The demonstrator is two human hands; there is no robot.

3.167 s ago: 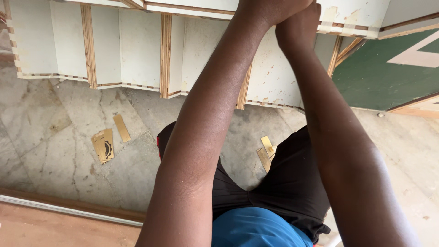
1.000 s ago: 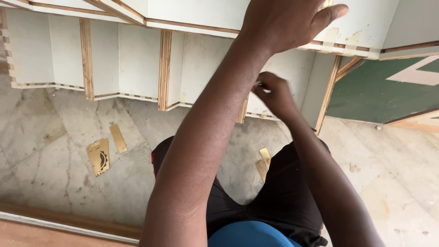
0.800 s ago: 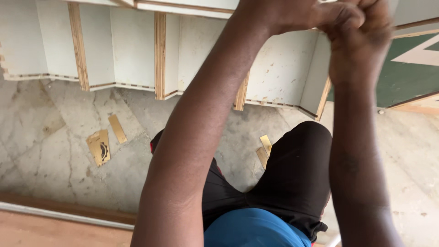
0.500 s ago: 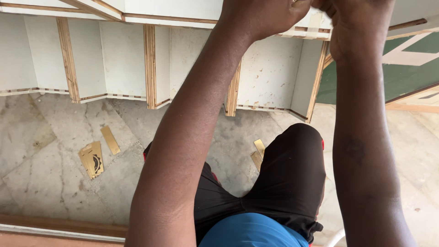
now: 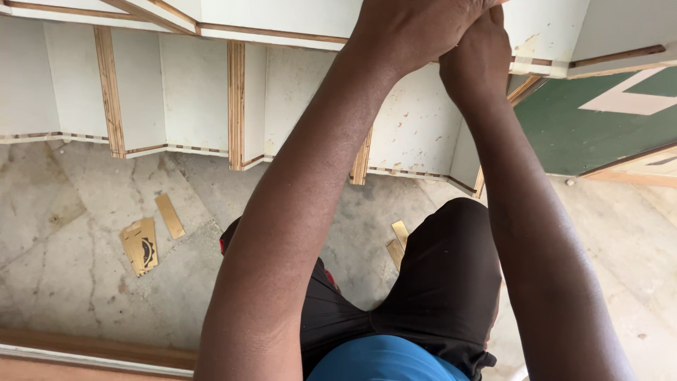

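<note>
Both my arms reach up and forward to the top edge of a white plywood cabinet frame (image 5: 190, 92). My left hand (image 5: 412, 28) lies over my right hand (image 5: 481, 60), the two pressed together at the top of the picture against the white top panel. Their fingertips are cut off by the frame edge, so I cannot see whether either hand holds anything. Below them I see my knees in black shorts (image 5: 444, 282) and my blue shirt (image 5: 384, 360).
Upright plywood dividers (image 5: 236, 106) split the frame into bays. Flat gold card pieces (image 5: 141, 243) lie on the concrete floor (image 5: 70, 296) at left, and more gold card pieces (image 5: 398, 243) lie by my knee. A green board (image 5: 585, 134) leans at right. A wooden strip (image 5: 92, 349) runs along the bottom left.
My right hand has risen from in front of the cabinet panel up to my left hand at the top edge; the two now press together. The view has shifted slightly.
</note>
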